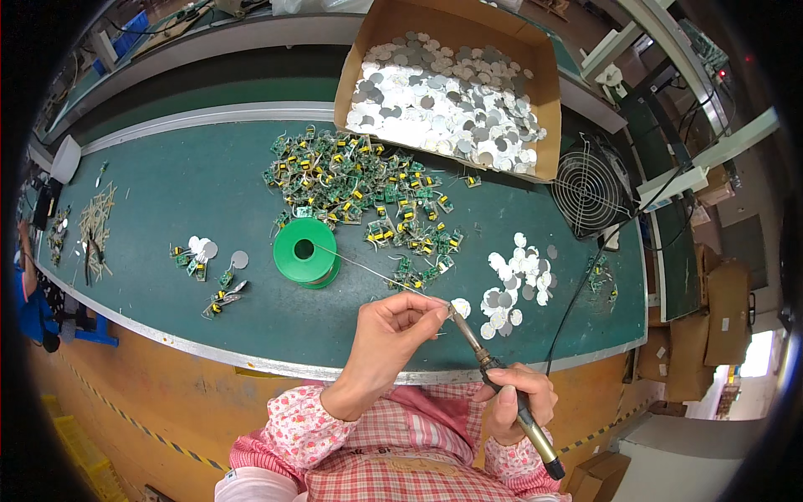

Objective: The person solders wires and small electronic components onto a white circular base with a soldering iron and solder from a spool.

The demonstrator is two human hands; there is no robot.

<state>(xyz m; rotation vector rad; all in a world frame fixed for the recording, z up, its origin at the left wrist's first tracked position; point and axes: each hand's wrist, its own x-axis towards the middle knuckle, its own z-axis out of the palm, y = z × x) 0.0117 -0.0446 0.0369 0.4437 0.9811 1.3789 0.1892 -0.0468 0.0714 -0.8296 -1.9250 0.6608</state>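
Note:
My left hand (pixel 390 328) is closed in a pinch on the solder wire (pixel 368 269), near the table's front edge. The wire runs taut from a green spool (pixel 303 253) standing to the left. My right hand (pixel 520 397) grips a soldering iron (pixel 473 343) by its dark handle, the metal tip slanting up and left toward my left fingertips. A white round disc (pixel 461 308) lies right at the tip; whether the tip touches it I cannot tell. Just right of it is a loose group of white and grey discs (pixel 510 280).
A cardboard box (pixel 347 88) full of similar discs stands at the back. Small green circuit boards (pixel 335 171) with yellow parts are heaped before it. A round fan (pixel 588 186) sits at the right, with a black cable (pixel 577 293) near it. More boards and discs (pixel 201 251) lie left.

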